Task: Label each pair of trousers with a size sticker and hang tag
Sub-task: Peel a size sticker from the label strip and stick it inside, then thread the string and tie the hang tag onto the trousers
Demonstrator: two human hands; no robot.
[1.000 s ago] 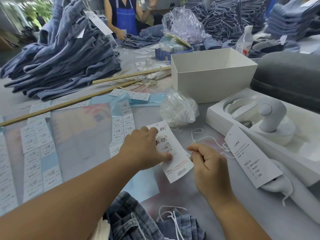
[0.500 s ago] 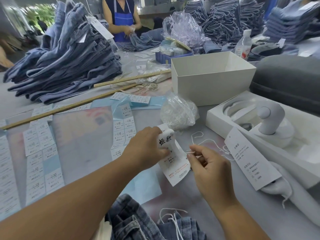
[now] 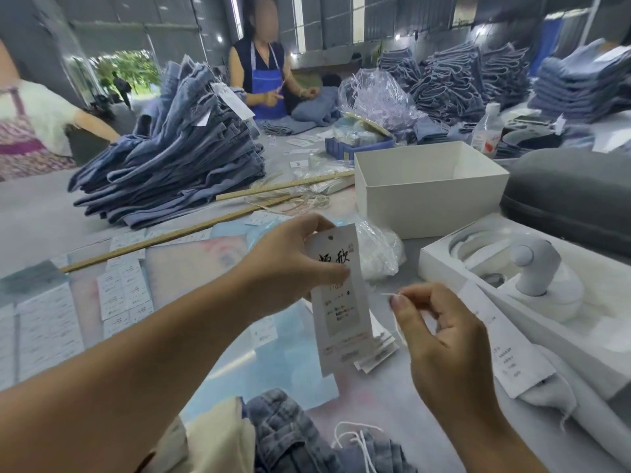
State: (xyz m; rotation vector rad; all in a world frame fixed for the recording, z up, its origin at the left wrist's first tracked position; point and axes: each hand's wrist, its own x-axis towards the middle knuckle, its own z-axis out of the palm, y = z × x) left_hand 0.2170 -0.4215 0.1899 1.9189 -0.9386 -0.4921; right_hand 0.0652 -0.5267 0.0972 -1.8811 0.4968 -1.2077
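My left hand holds a white hang tag upright above the table, thumb across its printed face, with its punched hole at the top. To the right, my right hand pinches the end of a thin white string between thumb and forefinger, level with the tag's middle and a little apart from it. A small stack of hang tags lies on the table behind the held tag. Blue denim trousers lie at the near edge below my hands. Sheets of size stickers lie on the left.
A tall pile of denim trousers stands at the back left, with two wooden rulers in front. An open white box, a plastic bag of strings and a white tray holding a device sit right. Two people work across the table.
My left hand has lifted the hang tag off the table and turned it upright. My right hand has risen with the string end. The head camera has tilted up.
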